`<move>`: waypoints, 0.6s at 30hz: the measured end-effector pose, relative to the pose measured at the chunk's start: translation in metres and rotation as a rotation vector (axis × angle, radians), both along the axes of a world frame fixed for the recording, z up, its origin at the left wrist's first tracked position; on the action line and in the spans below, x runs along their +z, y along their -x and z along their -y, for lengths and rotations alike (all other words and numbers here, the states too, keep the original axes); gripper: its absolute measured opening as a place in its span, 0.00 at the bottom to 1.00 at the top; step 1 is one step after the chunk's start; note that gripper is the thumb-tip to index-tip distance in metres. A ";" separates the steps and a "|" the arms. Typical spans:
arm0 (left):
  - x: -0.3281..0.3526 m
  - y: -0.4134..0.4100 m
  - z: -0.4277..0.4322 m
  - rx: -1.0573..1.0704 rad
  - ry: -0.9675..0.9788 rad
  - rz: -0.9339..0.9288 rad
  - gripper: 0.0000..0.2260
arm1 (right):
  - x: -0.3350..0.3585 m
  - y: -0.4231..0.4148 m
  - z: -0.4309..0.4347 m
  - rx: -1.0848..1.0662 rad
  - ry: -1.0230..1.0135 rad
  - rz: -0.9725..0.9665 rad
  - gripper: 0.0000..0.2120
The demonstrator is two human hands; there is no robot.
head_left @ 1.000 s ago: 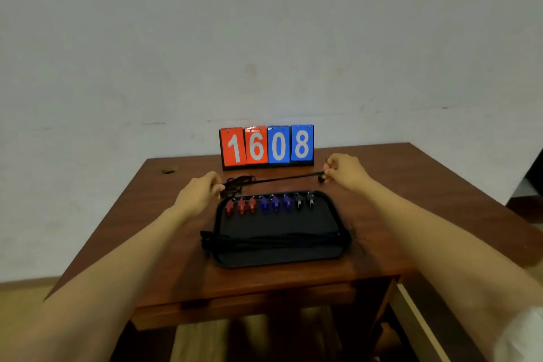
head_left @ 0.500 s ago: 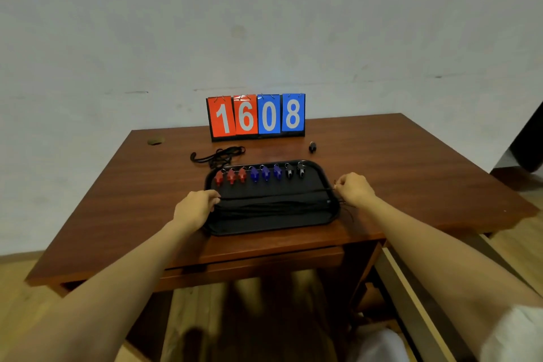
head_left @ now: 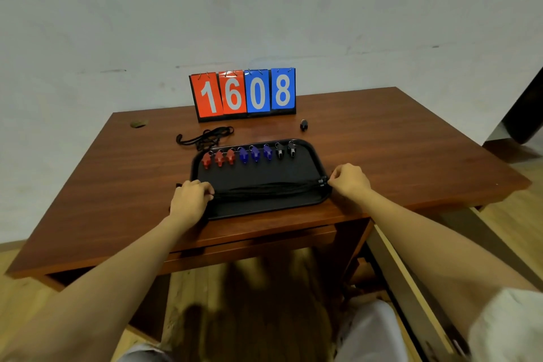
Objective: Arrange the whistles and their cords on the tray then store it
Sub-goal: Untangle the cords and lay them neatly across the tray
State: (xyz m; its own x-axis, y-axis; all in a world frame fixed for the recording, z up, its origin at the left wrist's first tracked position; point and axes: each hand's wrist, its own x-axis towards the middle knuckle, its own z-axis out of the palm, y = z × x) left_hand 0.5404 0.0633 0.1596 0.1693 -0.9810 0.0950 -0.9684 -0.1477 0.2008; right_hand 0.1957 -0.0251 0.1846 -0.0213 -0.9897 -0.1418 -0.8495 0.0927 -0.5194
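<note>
Your left hand (head_left: 191, 200) and right hand (head_left: 349, 182) pinch the cords (head_left: 264, 189) by both ends over the tray (head_left: 264, 173); judged limp, light.

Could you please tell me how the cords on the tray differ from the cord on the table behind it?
The bundle of cords lies across the tray; the loose cord lies on the table. The bundle runs straight; the loose cord is looped. The left hand and right hand grip the bundle's ends; the loose cord is untouched. Both are black.
</note>
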 end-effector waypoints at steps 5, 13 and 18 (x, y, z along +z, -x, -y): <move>-0.004 0.003 -0.002 0.017 0.025 0.052 0.09 | -0.004 0.001 -0.002 0.024 0.035 -0.050 0.06; -0.004 0.015 -0.009 -0.049 0.030 0.108 0.16 | -0.004 -0.002 -0.008 0.277 0.251 -0.163 0.08; -0.005 0.025 -0.013 -0.079 0.040 0.100 0.16 | -0.009 -0.009 -0.013 0.519 0.324 -0.411 0.14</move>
State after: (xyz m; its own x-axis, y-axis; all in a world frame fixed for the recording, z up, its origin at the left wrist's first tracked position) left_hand 0.5157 0.0766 0.1545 0.0797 -0.9860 0.1464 -0.9922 -0.0643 0.1066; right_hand 0.2045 -0.0125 0.1755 0.4726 -0.8778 0.0781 -0.8743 -0.4782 -0.0829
